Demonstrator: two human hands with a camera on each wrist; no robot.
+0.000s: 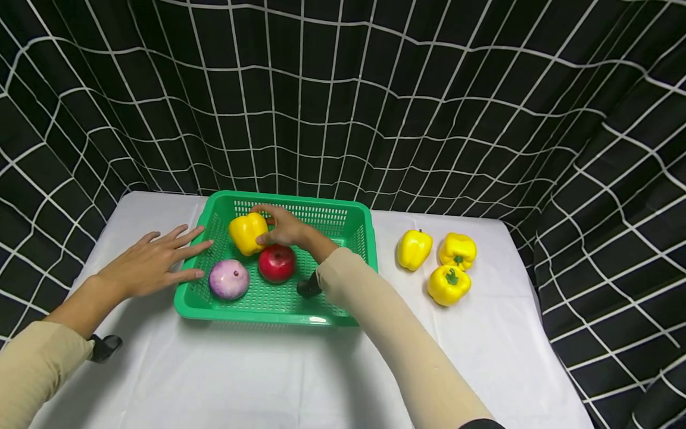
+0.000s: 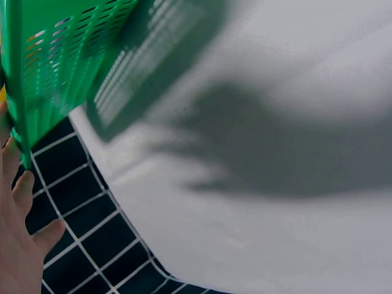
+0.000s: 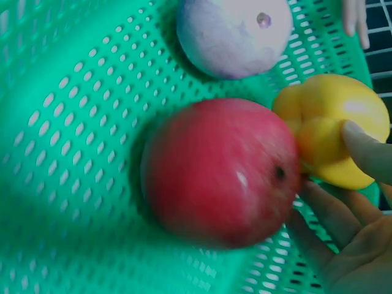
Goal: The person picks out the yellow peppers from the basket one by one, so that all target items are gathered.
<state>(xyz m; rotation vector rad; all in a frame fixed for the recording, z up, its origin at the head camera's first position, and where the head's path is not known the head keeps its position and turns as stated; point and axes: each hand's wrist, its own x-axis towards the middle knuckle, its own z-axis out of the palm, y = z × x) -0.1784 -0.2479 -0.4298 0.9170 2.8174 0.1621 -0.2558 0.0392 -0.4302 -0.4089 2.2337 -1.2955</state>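
My right hand (image 1: pixel 284 228) reaches into the green plastic basket (image 1: pixel 371 238) and grips a yellow bell pepper (image 1: pixel 248 233) near its back left corner. The thumb lies against the pepper's side, as the right wrist view shows too. Just in front of the pepper sits a red, apple-like fruit (image 1: pixel 277 263), close by the fingers. To its left is a round purple-and-white vegetable (image 1: pixel 228 279). My left hand (image 1: pixel 152 262) is spread with straight fingers, its fingertips over the basket's left rim. In the left wrist view, only part of that hand (image 2: pixel 21 233) appears beside the basket wall.
Three more yellow bell peppers, one at the left (image 1: pixel 414 249), one at the back (image 1: pixel 458 251) and one in front (image 1: pixel 448 285), stand right of the basket on the white-covered table (image 1: pixel 257 381). A black curtain with white grid lines (image 1: pixel 332 89) encloses the table's back and sides.
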